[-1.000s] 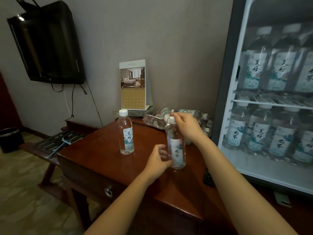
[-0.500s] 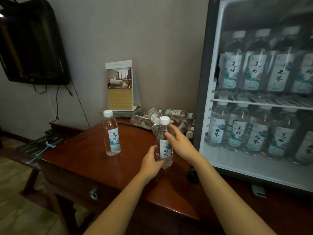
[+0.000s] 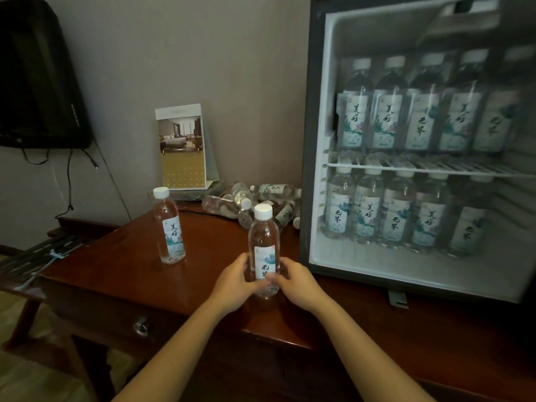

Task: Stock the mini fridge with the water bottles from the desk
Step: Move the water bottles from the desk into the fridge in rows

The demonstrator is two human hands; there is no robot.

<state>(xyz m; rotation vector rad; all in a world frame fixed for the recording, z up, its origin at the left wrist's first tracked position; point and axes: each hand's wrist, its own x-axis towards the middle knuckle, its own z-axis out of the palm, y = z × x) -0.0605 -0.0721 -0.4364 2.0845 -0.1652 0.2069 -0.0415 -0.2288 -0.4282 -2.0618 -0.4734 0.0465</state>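
- Water bottle (image 3: 263, 245) now in hand stands upright on the desk (image 3: 116, 271), cap on, just left of the mini fridge (image 3: 316, 140) and near its open front
- The left hand (image 3: 235, 281) wraps its fingers round the lower body from the side away from the fridge; the right hand (image 3: 295, 281) curls round it from the fridge side, thumb across the label, so both grip the one bottle
- Inside the fridge a top row of bottles (image 3: 406, 111) lines the wire shelf (image 3: 420, 166) from side to side, and a bottom row (image 3: 391, 216) stands on the floor beneath it (the right end of both rows is blurred, so no sure count)
- Left to move: a second bottle (image 3: 169, 227) upright on the desk, farther left of the fridge, and a heap of bottles (image 3: 255, 198) lying on their sides against the fridge's left wall, behind the held one
- Judged from this, the job looks well past halfway: the fridge is largely filled, yet several bottles remain outside it
- Free room seems to be the bare strip of fridge floor in front of the bottom row; whether every remaining bottle will fit there, I cannot tell
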